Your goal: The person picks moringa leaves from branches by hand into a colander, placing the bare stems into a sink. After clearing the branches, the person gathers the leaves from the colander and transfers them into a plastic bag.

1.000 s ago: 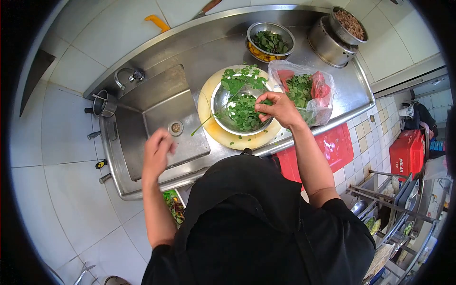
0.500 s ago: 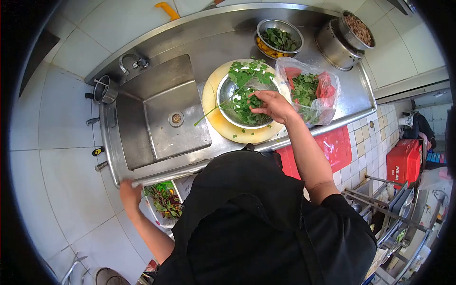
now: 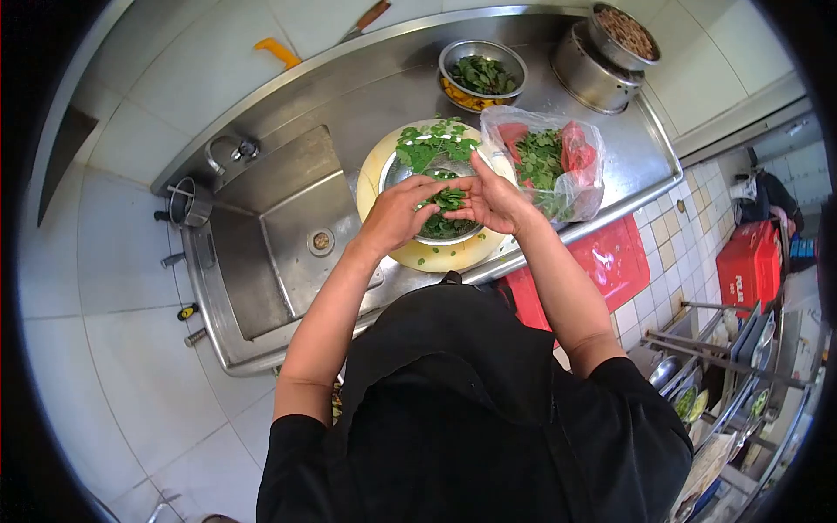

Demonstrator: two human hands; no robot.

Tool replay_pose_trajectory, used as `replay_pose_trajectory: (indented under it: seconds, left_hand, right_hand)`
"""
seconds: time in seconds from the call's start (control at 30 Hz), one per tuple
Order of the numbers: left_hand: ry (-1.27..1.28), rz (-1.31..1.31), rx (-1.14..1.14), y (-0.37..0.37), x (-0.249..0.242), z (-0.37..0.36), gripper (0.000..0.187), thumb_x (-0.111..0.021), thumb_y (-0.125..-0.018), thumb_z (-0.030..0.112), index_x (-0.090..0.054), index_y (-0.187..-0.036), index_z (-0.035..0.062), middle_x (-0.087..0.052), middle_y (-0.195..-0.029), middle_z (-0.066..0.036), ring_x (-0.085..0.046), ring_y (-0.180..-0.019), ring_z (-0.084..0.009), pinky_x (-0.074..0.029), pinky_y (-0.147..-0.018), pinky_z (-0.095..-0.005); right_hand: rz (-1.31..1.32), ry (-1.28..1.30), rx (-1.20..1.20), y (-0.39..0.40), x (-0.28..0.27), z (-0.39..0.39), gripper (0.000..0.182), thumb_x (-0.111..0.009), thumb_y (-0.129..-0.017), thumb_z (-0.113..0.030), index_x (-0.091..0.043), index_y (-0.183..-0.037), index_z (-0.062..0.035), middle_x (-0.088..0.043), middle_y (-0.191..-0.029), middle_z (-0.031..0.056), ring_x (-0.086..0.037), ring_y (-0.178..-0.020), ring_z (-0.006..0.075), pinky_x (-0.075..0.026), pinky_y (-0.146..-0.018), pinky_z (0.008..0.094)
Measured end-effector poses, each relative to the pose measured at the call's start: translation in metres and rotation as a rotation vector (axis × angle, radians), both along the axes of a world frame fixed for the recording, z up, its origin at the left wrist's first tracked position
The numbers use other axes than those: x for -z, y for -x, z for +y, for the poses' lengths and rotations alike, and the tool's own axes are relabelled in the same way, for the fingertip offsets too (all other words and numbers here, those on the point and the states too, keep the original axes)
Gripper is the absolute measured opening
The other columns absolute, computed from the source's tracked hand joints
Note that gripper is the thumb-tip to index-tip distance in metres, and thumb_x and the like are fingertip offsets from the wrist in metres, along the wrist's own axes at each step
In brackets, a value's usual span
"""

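Note:
My left hand (image 3: 398, 215) and my right hand (image 3: 494, 200) meet over a metal bowl (image 3: 389, 174). The left fingers reach right, with thumb and index finger apart, and their tips overlap the right fingertips. My right thumb points up, away from its outstretched fingers. Green leaves (image 3: 451, 200) show between the hands, and I cannot tell whether either hand touches them. A leafy sprig (image 3: 436, 142) lies over the bowl's far side. Beneath the bowl is a round yellowish board (image 3: 373, 179) with loose leaflets (image 3: 421, 261) near its front edge.
Right of the board lies a clear plastic bag (image 3: 588, 187) of greens. Behind stand a steel bowl (image 3: 447, 59) with leaves and yellow pieces, and a pot (image 3: 593, 74) topped by a filled bowl (image 3: 626, 35). A sink (image 3: 292, 253) is at left, a red lid-like surface (image 3: 610, 261) below the counter.
My left hand has come up from beside the counter's left front corner to the bowl. My right hand has turned, its thumb now raised. The long stem over the bowl's left rim no longer shows.

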State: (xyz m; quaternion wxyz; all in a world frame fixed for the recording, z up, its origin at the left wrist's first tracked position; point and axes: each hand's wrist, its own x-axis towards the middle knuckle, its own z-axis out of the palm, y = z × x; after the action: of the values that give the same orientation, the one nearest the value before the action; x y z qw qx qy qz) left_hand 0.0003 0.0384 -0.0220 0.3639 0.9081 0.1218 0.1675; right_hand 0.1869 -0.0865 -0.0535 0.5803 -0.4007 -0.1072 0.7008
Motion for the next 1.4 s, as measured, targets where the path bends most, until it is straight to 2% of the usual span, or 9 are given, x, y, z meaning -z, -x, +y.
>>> replay_pose_trajectory:
  seconds: [0.27, 0.37, 0.43, 0.47, 0.57, 0.7, 0.97, 1.27, 1.4]
  left_hand:
    - [-0.004, -0.1, -0.094, -0.008, 0.032, -0.005, 0.027, -0.071, -0.087, 0.005, -0.073, -0.114, 0.0066, -0.072, -0.107, -0.01, -0.072, -0.09, -0.0275, -0.058, -0.079, -0.0333]
    - [0.091, -0.074, -0.196, -0.011, 0.038, -0.002, 0.024, -0.07, -0.089, 0.004, -0.072, -0.112, 0.0024, -0.074, -0.095, -0.009, -0.072, -0.081, -0.021, -0.057, -0.075, -0.0298]
    - [0.541, -0.044, -0.31, -0.013, 0.043, -0.001, 0.021, -0.071, -0.091, 0.005, -0.072, -0.11, -0.003, -0.074, -0.087, -0.008, -0.07, -0.076, -0.0139, -0.056, -0.072, -0.0259]
    - [0.544, -0.046, -0.315, -0.012, 0.046, 0.001, 0.021, -0.071, -0.091, 0.005, -0.072, -0.11, -0.003, -0.074, -0.087, -0.008, -0.07, -0.076, -0.0139, -0.056, -0.072, -0.0259]
    - [0.741, -0.009, -0.304, -0.013, 0.034, 0.001, 0.021, -0.071, -0.092, 0.006, -0.071, -0.109, -0.0069, -0.073, -0.085, -0.008, -0.069, -0.076, -0.011, -0.056, -0.069, -0.0251]
    - [0.818, -0.038, -0.287, -0.012, 0.031, -0.001, 0.023, -0.072, -0.091, 0.006, -0.07, -0.109, -0.0081, -0.073, -0.084, -0.009, -0.069, -0.074, -0.0121, -0.056, -0.068, -0.0249]
    - [0.861, 0.032, -0.259, -0.009, 0.027, -0.002, 0.024, -0.074, -0.09, 0.007, -0.069, -0.108, -0.0087, -0.073, -0.089, -0.01, -0.068, -0.074, -0.0121, -0.057, -0.068, -0.0247]
    - [0.656, 0.097, -0.255, -0.011, 0.03, 0.001, 0.033, -0.074, -0.088, 0.006, -0.069, -0.119, -0.0038, -0.073, -0.09, -0.008, -0.068, -0.081, -0.0115, -0.056, -0.077, -0.0257]
    - [0.66, 0.035, -0.188, -0.017, 0.04, 0.001, 0.046, -0.074, -0.086, 0.004, -0.062, -0.13, -0.0001, -0.068, -0.103, -0.007, -0.064, -0.095, -0.0102, -0.053, -0.086, -0.026]
  right_hand:
    - [0.056, 0.014, -0.05, 0.004, -0.004, -0.003, 0.087, -0.033, -0.101, -0.067, -0.052, -0.131, 0.0123, -0.063, -0.124, 0.0198, -0.067, -0.107, 0.0276, -0.056, -0.096, 0.0357]
    - [-0.156, 0.108, 0.104, 0.012, -0.002, -0.004, 0.071, -0.045, -0.104, -0.054, -0.051, -0.133, 0.0104, -0.061, -0.125, 0.019, -0.068, -0.104, 0.0265, -0.056, -0.095, 0.0356]
    - [-0.501, -0.081, 0.161, 0.015, -0.002, -0.009, 0.051, -0.062, -0.101, -0.029, -0.051, -0.136, 0.0065, -0.06, -0.124, 0.0149, -0.067, -0.102, 0.0195, -0.055, -0.093, 0.0323]
    - [-0.501, -0.08, 0.154, 0.018, -0.002, -0.011, 0.051, -0.062, -0.101, -0.029, -0.051, -0.136, 0.0065, -0.06, -0.124, 0.0149, -0.067, -0.102, 0.0195, -0.055, -0.093, 0.0323]
    - [-0.693, -0.25, 0.216, 0.023, -0.004, -0.011, 0.052, -0.072, -0.09, 0.0, -0.051, -0.138, 0.0025, -0.061, -0.12, 0.0099, -0.064, -0.1, 0.0107, -0.054, -0.088, 0.025]
    - [-0.854, -0.287, 0.238, 0.025, -0.004, -0.007, 0.048, -0.071, -0.091, -0.002, -0.054, -0.136, 0.0006, -0.062, -0.118, 0.0099, -0.065, -0.094, 0.0109, -0.054, -0.088, 0.0252]
    - [-1.155, -0.181, 0.24, 0.021, -0.014, -0.007, 0.015, -0.072, -0.09, -0.006, -0.074, -0.105, -0.0012, -0.071, -0.095, 0.0036, -0.064, -0.08, 0.0068, -0.051, -0.07, 0.0228]
    - [-1.029, -0.142, 0.288, 0.006, -0.003, -0.012, 0.016, -0.072, -0.092, -0.005, -0.072, -0.105, 0.002, -0.072, -0.087, 0.0038, -0.066, -0.075, 0.0079, -0.053, -0.068, 0.0214]
    - [-0.992, -0.114, 0.32, 0.002, -0.002, -0.014, 0.015, -0.071, -0.09, -0.002, -0.072, -0.104, 0.0021, -0.072, -0.089, 0.0027, -0.066, -0.074, 0.0077, -0.053, -0.067, 0.0212]
